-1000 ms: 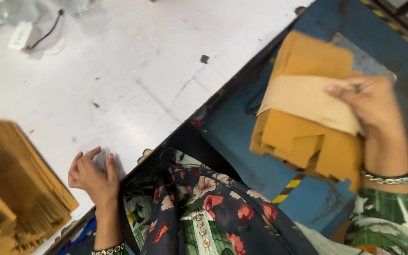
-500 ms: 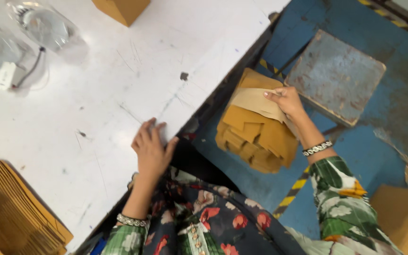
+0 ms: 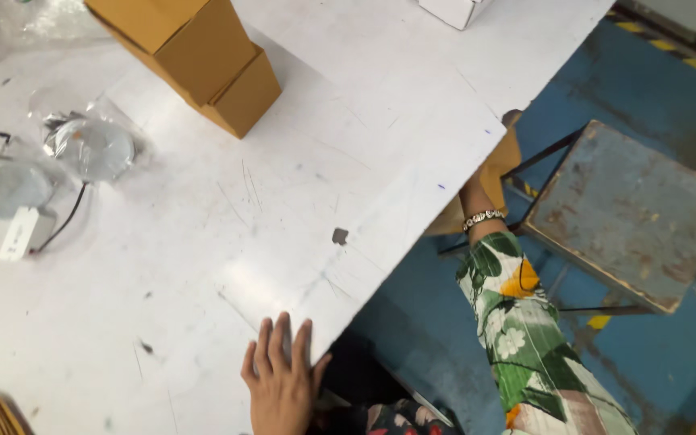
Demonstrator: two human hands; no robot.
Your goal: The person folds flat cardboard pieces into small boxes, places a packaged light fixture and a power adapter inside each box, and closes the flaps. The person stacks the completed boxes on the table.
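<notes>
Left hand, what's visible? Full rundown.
The left hand lies palm down, flat on the white table at its near edge, bare, fingers together and pointing away from the person, thumb out over the edge. It holds nothing. Its wrist runs off the bottom of the view, beside a floral sleeve.

The right hand, with its cardboard stack (image 3: 497, 173), has slipped under the table (image 3: 412, 97); the left hand (image 3: 279, 379) now lies flat.

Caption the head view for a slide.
Left hand flat on white table edge; right arm reaches beneath it toward brown cardboard, beside metal stool.
</notes>
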